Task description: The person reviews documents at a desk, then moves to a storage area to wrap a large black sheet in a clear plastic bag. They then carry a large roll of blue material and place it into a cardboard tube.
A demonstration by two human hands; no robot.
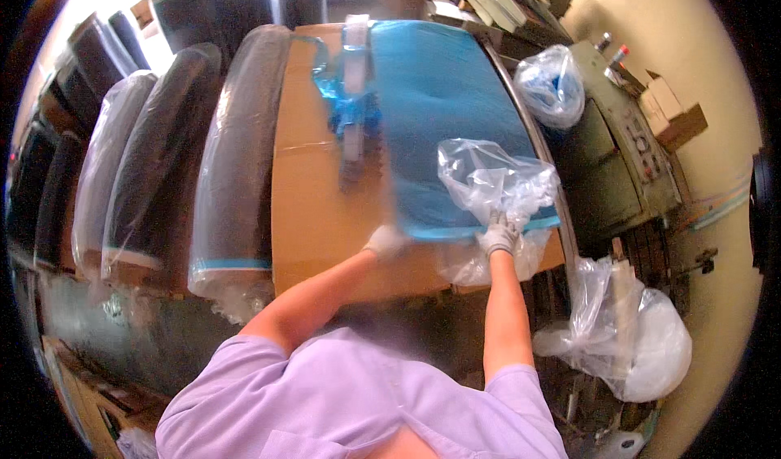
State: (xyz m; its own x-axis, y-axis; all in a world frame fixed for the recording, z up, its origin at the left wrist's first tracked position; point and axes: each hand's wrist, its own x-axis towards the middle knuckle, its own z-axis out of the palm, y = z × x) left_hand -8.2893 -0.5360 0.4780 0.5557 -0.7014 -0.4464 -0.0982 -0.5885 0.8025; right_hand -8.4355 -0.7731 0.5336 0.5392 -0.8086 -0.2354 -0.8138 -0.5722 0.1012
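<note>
A large blue sheet or film-covered stack (455, 77) lies over brown cardboard (317, 207) on the work surface in front of me. My right hand (499, 234), in a pale glove, presses with fingers stretched out on crumpled clear plastic (488, 174) at the near right corner of the blue sheet. Some of that plastic hangs past the sheet's near edge. At the sheet's near left corner is my left hand (386, 240), also gloved and smeared by motion; its fingers cannot be made out. Crumpled blue film (354, 113) lies along the left side of the sheet.
Several dark rolls or stacks in clear plastic (236, 150) stand in a row to the left. On the right are a metal rail (521, 105), a green machine (630, 146), a bag with blue contents (551, 85), hanging clear bags (622, 329) and an open cardboard box (671, 109).
</note>
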